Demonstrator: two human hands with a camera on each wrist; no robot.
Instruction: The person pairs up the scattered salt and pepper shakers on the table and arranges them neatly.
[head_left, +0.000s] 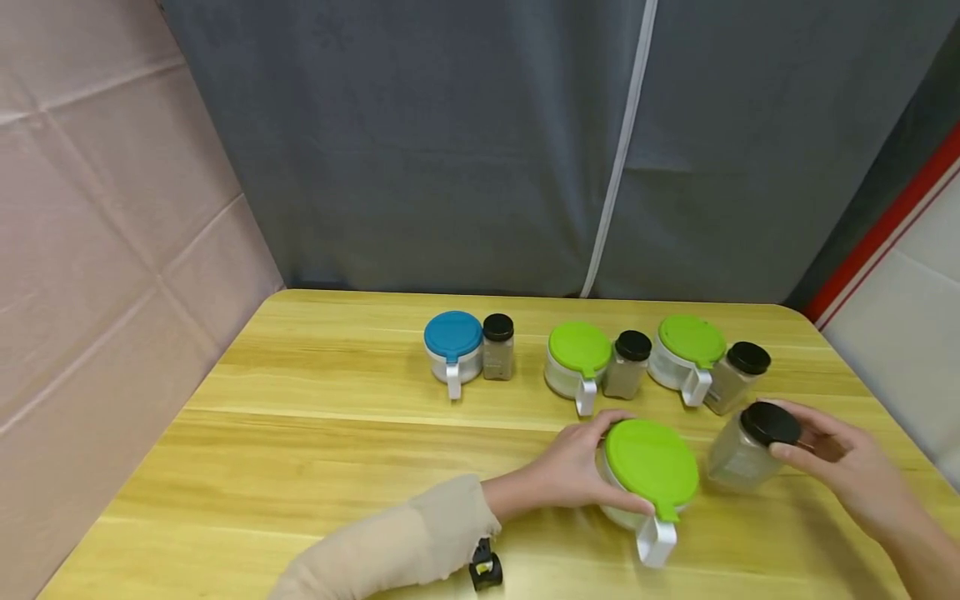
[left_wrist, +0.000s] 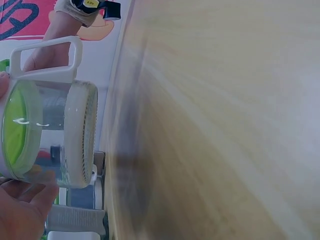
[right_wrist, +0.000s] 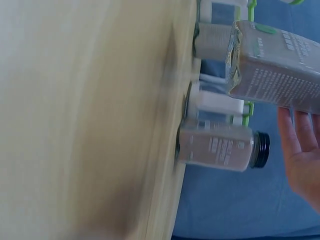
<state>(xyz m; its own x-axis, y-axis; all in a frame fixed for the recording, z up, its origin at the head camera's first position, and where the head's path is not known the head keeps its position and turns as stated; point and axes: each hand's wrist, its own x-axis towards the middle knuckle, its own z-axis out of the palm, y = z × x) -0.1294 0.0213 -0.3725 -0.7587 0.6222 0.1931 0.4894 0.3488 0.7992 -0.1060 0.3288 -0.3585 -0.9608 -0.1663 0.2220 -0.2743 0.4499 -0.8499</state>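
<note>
My left hand [head_left: 570, 467] grips a clear seasoning jar with a green lid [head_left: 651, 468] at the table's front right, thumb and fingers spread around its sides. Its white handle [head_left: 656, 542] points toward me. In the left wrist view the jar [left_wrist: 52, 130] shows a white base close over the tabletop. To the right, my right hand [head_left: 855, 467] holds a square spice jar with a black lid [head_left: 735, 458] by its upper part. The right wrist view shows this spice jar [right_wrist: 280, 70] with printed writing on its side, tilted and raised above the table.
Behind, a blue-lidded jar [head_left: 453, 335] stands beside a black-lidded spice jar [head_left: 498, 354]. Two green-lidded jars [head_left: 579, 348] [head_left: 692, 342] each have a black-lidded spice jar [head_left: 624, 375] [head_left: 727, 385] at their right. A grey curtain [head_left: 450, 167] hangs behind the wooden table [head_left: 300, 433].
</note>
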